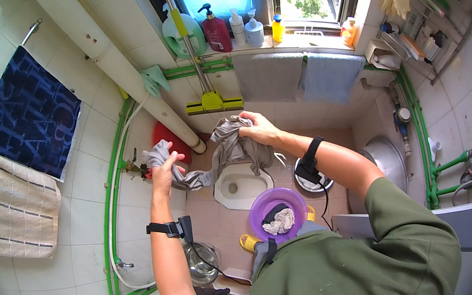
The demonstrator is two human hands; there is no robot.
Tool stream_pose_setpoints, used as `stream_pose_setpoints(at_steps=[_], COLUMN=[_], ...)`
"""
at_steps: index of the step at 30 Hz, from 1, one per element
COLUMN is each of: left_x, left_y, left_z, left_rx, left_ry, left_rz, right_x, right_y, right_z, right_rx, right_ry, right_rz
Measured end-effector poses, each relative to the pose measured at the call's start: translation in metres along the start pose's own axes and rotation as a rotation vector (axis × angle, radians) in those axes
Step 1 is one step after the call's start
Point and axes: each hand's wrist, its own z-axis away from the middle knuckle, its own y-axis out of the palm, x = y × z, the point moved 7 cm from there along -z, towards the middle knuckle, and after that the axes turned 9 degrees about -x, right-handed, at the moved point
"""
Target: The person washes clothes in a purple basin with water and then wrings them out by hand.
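Observation:
A grey wrung-looking garment (224, 149) is stretched between my two hands, sagging in the middle above the white squat toilet (243, 187). My left hand (164, 170) is closed around one bunched end, fingers pointing up. At the other end, my right hand (259, 129) grips a thicker gathered part, and folds hang down below it. The garment's exact kind is hidden by its creases. Between my feet stands a purple basin (256, 221) holding a dark cloth and a light crumpled cloth (280, 221).
A yellow-headed mop (213, 101) leans under the windowsill, where several bottles (216, 30) stand. Behind my left hand is a red bucket-like object (171, 138). A metal bowl (202, 264) sits at lower left, and a large metal basin (384, 158) at right. Green pipes (112, 229) line the walls.

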Motion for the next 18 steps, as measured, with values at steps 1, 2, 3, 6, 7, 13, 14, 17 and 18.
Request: stream_pose_setpoints(at_steps=[1, 2, 3, 6, 7, 13, 14, 17, 18], left_x=[-0.016, -0.022, -0.021, 0.009, 0.011, -0.014, -0.019, -0.044, -0.059], left_y=[0.016, 0.03, 0.033, 0.041, 0.06, 0.055, 0.046, 0.034, 0.035], left_z=[0.007, 0.007, 0.011, 0.008, 0.017, 0.013, 0.007, 0.0, 0.001], left_rx=[0.097, 0.172, 0.226, 0.25, 0.323, 0.269, 0.216, 0.12, 0.124], left_ry=[0.012, 0.038, 0.062, -0.101, -0.33, -0.277, -0.226, -0.053, 0.043], left_rz=[-0.049, -0.028, -0.009, 0.175, 0.392, 0.57, 0.546, 0.506, 0.469], right_x=[0.013, 0.027, 0.047, 0.118, 0.131, 0.147, 0.148, 0.143, 0.142], right_y=[0.003, 0.01, 0.026, 0.063, 0.065, 0.07, 0.066, 0.058, 0.057], right_z=[-0.006, -0.012, -0.012, -0.002, 0.001, 0.019, 0.021, 0.028, 0.029], right_rx=[0.028, 0.095, 0.182, 0.396, 0.411, 0.438, 0.411, 0.369, 0.362], right_ry=[-0.014, -0.044, -0.074, -0.325, -0.498, -0.639, -0.688, -0.731, -0.698], right_rz=[0.071, 0.09, 0.109, 0.282, 0.337, 0.444, 0.417, 0.358, 0.34])
